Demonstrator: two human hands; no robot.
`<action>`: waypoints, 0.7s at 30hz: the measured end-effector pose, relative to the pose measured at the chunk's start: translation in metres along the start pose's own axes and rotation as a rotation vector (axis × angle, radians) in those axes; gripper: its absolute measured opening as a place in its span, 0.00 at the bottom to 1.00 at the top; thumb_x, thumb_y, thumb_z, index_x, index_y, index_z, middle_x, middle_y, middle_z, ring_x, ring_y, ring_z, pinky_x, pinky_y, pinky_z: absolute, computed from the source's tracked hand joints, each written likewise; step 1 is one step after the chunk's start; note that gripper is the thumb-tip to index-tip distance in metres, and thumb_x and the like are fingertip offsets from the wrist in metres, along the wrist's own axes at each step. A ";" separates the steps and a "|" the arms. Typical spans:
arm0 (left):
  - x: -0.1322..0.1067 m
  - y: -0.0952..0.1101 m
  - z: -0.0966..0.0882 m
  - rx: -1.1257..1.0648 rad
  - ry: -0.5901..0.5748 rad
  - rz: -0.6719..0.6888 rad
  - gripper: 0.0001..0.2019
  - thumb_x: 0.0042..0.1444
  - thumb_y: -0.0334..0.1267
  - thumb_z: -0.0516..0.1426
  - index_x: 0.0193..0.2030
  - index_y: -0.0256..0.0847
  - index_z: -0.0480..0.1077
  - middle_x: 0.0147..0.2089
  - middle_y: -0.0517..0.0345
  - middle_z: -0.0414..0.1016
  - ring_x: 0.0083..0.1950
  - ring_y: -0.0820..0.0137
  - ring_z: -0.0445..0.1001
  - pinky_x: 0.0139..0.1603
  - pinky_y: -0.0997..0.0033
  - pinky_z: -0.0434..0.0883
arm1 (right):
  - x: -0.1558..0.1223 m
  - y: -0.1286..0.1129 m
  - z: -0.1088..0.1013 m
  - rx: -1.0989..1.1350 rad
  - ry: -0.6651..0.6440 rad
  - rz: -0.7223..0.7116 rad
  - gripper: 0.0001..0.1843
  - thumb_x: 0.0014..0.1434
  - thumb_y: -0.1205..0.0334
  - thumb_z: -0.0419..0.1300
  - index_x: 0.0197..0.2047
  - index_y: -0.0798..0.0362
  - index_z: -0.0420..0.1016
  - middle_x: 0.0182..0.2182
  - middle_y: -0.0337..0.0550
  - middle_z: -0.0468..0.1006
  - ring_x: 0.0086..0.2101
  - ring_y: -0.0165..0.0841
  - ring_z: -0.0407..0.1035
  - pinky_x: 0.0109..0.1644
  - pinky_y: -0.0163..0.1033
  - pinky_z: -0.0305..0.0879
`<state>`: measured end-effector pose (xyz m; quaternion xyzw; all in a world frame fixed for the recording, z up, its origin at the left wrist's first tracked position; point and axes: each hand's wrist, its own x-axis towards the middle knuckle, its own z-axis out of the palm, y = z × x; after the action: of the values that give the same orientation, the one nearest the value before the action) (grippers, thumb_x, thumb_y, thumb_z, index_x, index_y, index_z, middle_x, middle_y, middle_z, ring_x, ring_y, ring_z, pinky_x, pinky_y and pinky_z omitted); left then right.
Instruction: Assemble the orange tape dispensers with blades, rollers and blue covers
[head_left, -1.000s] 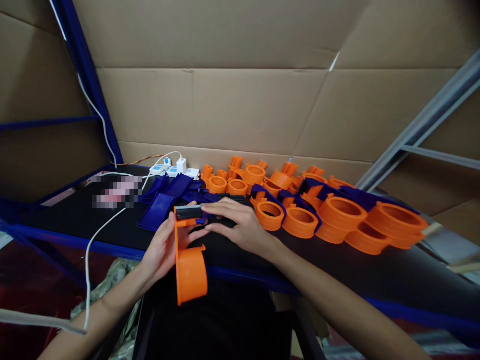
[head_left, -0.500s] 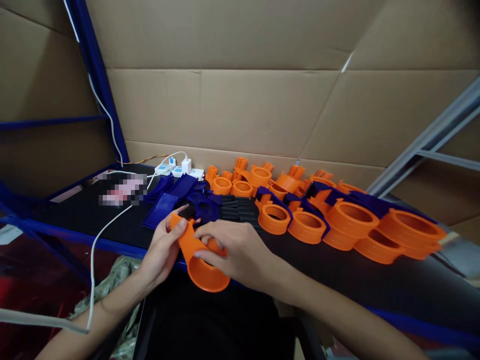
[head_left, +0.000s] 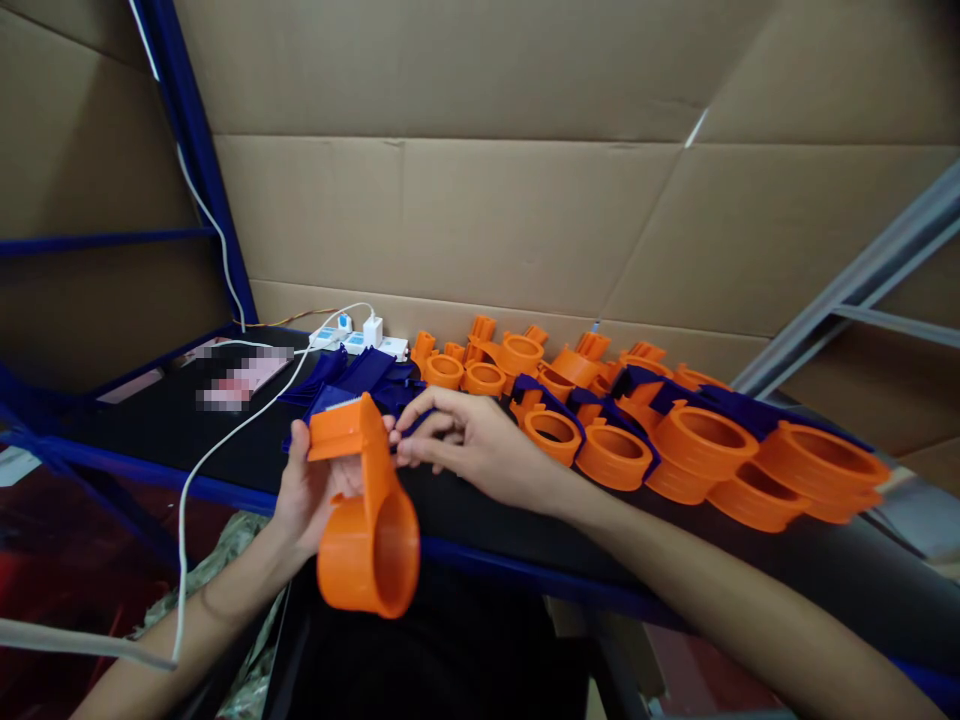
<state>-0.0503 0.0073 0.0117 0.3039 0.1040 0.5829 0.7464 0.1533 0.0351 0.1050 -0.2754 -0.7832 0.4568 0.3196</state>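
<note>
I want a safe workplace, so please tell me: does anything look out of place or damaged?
The white cable: it hangs loose over the front edge of the table, by the left forearm, and might catch. The orange holder shows no visible damage.

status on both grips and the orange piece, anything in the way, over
Left grip holding orange piece, ring end down. Right grip beside it, fingers curled, contact unclear. Blue parts behind it, possibly crowding.

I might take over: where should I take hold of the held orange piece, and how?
Probably pinch the ring wall from the person's right: it hangs lowest with its opening facing that way, while the left grip holds the toothed upper end.
</note>
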 end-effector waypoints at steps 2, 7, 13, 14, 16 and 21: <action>0.000 0.000 0.000 0.003 0.005 0.035 0.35 0.50 0.68 0.60 0.54 0.40 0.75 0.49 0.46 0.80 0.54 0.52 0.78 0.57 0.50 0.74 | 0.020 0.005 -0.008 -0.247 0.103 -0.072 0.15 0.67 0.51 0.58 0.38 0.55 0.74 0.32 0.43 0.81 0.31 0.29 0.75 0.35 0.35 0.71; -0.003 -0.009 0.001 0.038 -0.120 -0.148 0.39 0.42 0.61 0.69 0.57 0.38 0.73 0.48 0.46 0.78 0.43 0.59 0.78 0.43 0.57 0.78 | 0.089 0.029 -0.009 -0.795 0.078 -0.091 0.10 0.65 0.56 0.62 0.43 0.53 0.79 0.37 0.45 0.82 0.36 0.33 0.75 0.41 0.39 0.68; -0.009 -0.018 -0.015 0.085 -0.080 -0.162 0.35 0.43 0.52 0.72 0.56 0.37 0.74 0.49 0.41 0.80 0.48 0.46 0.80 0.48 0.50 0.74 | 0.152 0.065 0.022 -0.867 -0.107 0.031 0.17 0.65 0.51 0.62 0.49 0.56 0.77 0.45 0.46 0.78 0.44 0.39 0.74 0.49 0.47 0.72; -0.009 -0.018 -0.016 0.082 -0.077 -0.156 0.35 0.42 0.52 0.72 0.56 0.36 0.74 0.49 0.40 0.81 0.49 0.46 0.80 0.49 0.50 0.74 | 0.158 0.070 0.025 -0.872 -0.125 0.048 0.18 0.66 0.53 0.61 0.52 0.56 0.74 0.48 0.47 0.77 0.46 0.39 0.74 0.50 0.48 0.72; -0.009 -0.017 -0.017 0.072 -0.078 -0.158 0.33 0.43 0.51 0.72 0.54 0.35 0.75 0.49 0.39 0.81 0.50 0.46 0.80 0.49 0.50 0.74 | 0.167 0.078 0.027 -0.866 -0.136 0.064 0.19 0.67 0.55 0.60 0.57 0.56 0.71 0.53 0.48 0.74 0.49 0.39 0.72 0.52 0.50 0.73; -0.006 -0.017 -0.012 0.052 -0.046 -0.155 0.27 0.48 0.48 0.70 0.51 0.33 0.77 0.50 0.39 0.81 0.47 0.50 0.81 0.48 0.55 0.75 | 0.176 0.088 0.020 -0.753 -0.008 -0.029 0.20 0.67 0.54 0.60 0.57 0.56 0.71 0.54 0.47 0.73 0.49 0.41 0.72 0.52 0.50 0.73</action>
<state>-0.0441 0.0036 -0.0090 0.3276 0.1254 0.5134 0.7832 0.0370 0.1896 0.0628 -0.3606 -0.9014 0.1333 0.1993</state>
